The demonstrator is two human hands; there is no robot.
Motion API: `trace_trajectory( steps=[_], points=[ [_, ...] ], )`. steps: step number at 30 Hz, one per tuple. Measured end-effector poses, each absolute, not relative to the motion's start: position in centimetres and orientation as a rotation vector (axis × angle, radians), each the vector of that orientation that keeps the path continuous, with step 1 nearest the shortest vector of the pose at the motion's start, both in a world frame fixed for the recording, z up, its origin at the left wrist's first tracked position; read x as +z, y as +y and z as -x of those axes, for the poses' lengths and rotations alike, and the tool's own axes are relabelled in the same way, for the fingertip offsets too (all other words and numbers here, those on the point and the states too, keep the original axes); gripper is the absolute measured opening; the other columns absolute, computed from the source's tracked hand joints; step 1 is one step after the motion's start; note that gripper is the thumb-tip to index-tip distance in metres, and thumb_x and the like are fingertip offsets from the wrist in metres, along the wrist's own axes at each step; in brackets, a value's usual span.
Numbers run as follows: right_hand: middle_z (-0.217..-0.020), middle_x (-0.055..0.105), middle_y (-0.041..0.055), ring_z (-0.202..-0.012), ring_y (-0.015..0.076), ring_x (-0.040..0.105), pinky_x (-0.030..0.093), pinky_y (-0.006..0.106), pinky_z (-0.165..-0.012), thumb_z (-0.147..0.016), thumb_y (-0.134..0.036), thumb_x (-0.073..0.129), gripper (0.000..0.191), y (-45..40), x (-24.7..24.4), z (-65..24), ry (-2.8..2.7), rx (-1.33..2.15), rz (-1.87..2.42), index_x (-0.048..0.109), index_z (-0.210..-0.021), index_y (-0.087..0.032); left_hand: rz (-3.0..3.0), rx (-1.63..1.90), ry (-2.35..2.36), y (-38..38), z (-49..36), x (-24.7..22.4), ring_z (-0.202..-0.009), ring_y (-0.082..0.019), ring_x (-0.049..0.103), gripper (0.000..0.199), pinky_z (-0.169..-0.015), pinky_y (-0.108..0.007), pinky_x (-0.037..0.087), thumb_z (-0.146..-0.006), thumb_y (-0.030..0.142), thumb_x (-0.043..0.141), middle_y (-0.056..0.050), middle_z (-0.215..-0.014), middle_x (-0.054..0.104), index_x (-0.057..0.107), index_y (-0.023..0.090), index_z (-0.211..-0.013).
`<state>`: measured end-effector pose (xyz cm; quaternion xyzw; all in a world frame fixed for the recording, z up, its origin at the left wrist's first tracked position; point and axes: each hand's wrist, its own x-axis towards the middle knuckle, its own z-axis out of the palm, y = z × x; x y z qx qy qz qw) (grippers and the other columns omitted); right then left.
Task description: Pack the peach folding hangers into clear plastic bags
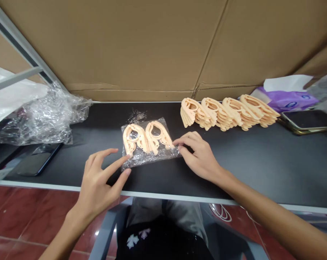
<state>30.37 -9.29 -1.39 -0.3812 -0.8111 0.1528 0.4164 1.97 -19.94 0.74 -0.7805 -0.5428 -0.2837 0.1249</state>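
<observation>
Two cream-coloured folded plastic pieces (pixel 136 139) lie side by side inside a clear plastic bag (pixel 141 159) on the dark tabletop. My left hand (pixel 100 180) is at the bag's lower left corner, fingers spread, with the index fingertip at the left piece's lower end and the thumb just below the bag. At the bag's right edge, my right hand (pixel 197 153) has thumb and index finger pinched on the plastic beside the right piece. Several stacks of similar cream pieces (pixel 231 112) stand in a row at the back right.
Crumpled clear plastic bags (pixel 49 115) lie at the left, partly over a dark phone (pixel 37 160). A purple tissue pack (pixel 288 99) and another phone (pixel 312 119) are at the far right. Cardboard (pixel 138 47) rises behind the table (pixel 247 169).
</observation>
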Motion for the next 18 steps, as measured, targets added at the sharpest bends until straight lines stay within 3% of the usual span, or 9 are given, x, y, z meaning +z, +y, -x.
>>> trace_trajectory(
  steps=[4,9,18],
  points=[
    [-0.089,0.066,0.0059,-0.089,0.0219,0.058,0.051,0.041,-0.081,-0.093,-0.009,0.052,0.021,-9.4,-1.3,-30.5,-2.04,0.231,0.888,0.071,-0.098,-0.018,2.482,-0.641,-1.398,-18.4,-4.1,1.7,-0.122,-0.034,0.057,0.034,-0.099,-0.052,0.05,-0.097,0.024,0.063,-0.016,-0.135,0.059,0.064,0.019,-0.13],
    [-0.09,0.066,0.0069,-0.091,0.0231,0.058,0.051,0.042,-0.082,-0.094,-0.009,0.053,0.019,-9.4,-1.3,-30.8,-2.046,0.152,0.875,0.068,-0.099,-0.018,2.585,-0.231,-1.177,-15.6,-4.6,2.3,-0.115,-0.031,0.065,0.031,-0.094,-0.047,0.055,-0.102,0.024,0.053,-0.012,-0.13,0.066,0.063,0.021,-0.131],
    [-0.092,0.068,0.0074,-0.092,0.024,0.059,0.053,0.044,-0.084,-0.093,-0.008,0.053,0.019,-9.4,-1.1,-31.1,-2.061,0.132,0.827,0.067,-0.099,-0.019,2.484,-0.107,-1.294,-9.2,-0.2,2.4,-0.121,-0.029,0.064,0.035,-0.096,-0.044,0.054,-0.105,0.027,0.042,-0.01,-0.134,0.066,0.064,0.025,-0.132]
  ],
)
